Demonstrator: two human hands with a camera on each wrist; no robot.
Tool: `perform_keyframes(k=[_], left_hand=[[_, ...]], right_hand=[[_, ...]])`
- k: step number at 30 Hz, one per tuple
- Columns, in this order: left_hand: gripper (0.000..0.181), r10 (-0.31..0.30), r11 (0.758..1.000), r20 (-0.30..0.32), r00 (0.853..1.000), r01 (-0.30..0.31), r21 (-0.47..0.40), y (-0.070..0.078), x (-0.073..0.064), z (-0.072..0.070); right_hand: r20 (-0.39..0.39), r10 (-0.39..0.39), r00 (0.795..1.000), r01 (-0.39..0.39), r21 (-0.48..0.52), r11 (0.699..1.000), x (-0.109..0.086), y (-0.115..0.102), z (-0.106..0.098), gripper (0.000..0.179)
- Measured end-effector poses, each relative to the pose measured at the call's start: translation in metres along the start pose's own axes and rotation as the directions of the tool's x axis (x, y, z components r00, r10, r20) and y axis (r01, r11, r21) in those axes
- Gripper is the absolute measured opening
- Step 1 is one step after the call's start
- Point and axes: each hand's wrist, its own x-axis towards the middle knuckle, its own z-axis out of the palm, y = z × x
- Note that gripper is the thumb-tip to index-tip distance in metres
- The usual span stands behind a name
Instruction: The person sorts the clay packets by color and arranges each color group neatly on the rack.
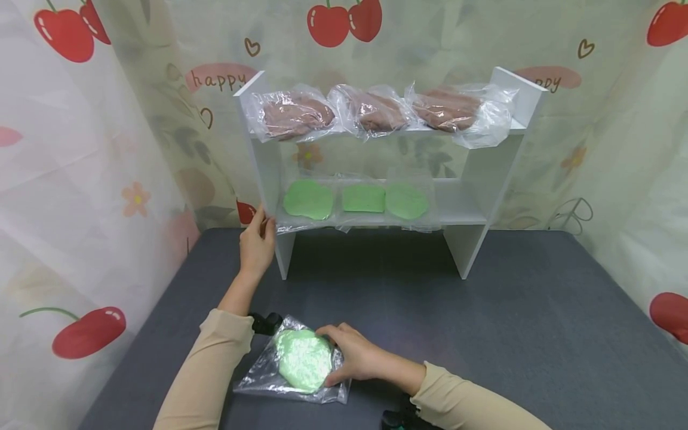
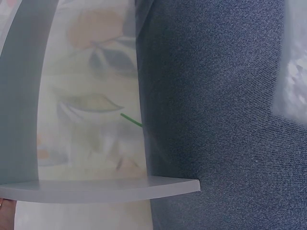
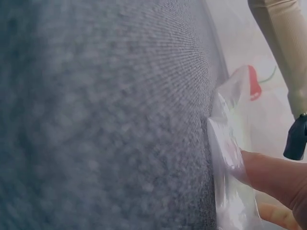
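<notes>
In the head view, my left hand (image 1: 257,245) holds the left side panel of a white two-tier shelf (image 1: 462,200), at the height of its lower tier. Only a sliver of that hand (image 2: 7,214) shows in the left wrist view, beside the panel (image 2: 110,189). Nearer the front, my right hand (image 1: 357,355) grips a rounded flat green piece in a clear plastic bag (image 1: 303,361), thumb and fingers at its right side. The right wrist view shows the thumb (image 3: 273,177) pressing the bag's plastic (image 3: 225,143) close over the dark tabletop.
Three bagged brown lumps (image 1: 378,110) lie along the top tier. On the lower tier sit bagged green pieces: two rounded ones and a rectangular one (image 1: 364,198). The dark grey table (image 1: 537,334) is bordered by cherry-print curtains (image 1: 80,197). A thin cable (image 1: 577,209) hangs at the back right.
</notes>
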Motion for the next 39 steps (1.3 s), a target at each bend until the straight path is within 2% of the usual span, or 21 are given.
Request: perform_keyframes(k=[8,14,18,21,27,29,39], left_hand=[[0.048,0.006,1.0,0.0,1.0,-0.006,-0.005,0.0,0.0,0.0],[0.048,0.004,1.0,-0.001,1.0,-0.004,0.002,-0.002,0.001,0.0],[0.047,0.002,1.0,-0.005,1.0,-0.002,0.006,-0.002,0.001,0.001],[0.047,-0.003,1.0,0.0,1.0,0.003,-0.002,-0.001,0.0,0.0],[0.047,-0.007,1.0,0.008,1.0,0.007,-0.009,0.001,0.0,-0.001],[0.047,-0.005,1.0,0.006,1.0,0.005,-0.014,0.001,0.0,-0.001],[0.047,-0.004,1.0,0.004,1.0,0.005,-0.01,0.001,0.0,-0.001]], right_hand=[[0.01,-0.016,1.0,0.016,-0.012,1.0,0.001,0.001,-0.003,0.07],[0.011,-0.009,1.0,0.008,0.059,0.998,-0.002,0.009,-0.006,0.054],[0.027,-0.013,1.0,0.009,0.143,0.99,-0.004,0.013,-0.011,0.044],[0.042,-0.026,0.999,0.016,0.224,0.974,-0.006,0.015,-0.014,0.041],[0.074,-0.007,0.997,-0.024,0.41,0.912,-0.008,0.021,-0.015,0.041],[0.056,-0.007,0.998,-0.018,0.427,0.904,-0.009,0.022,-0.016,0.04],[-0.102,-0.046,0.994,0.083,0.398,0.913,-0.017,0.027,-0.03,0.035]])
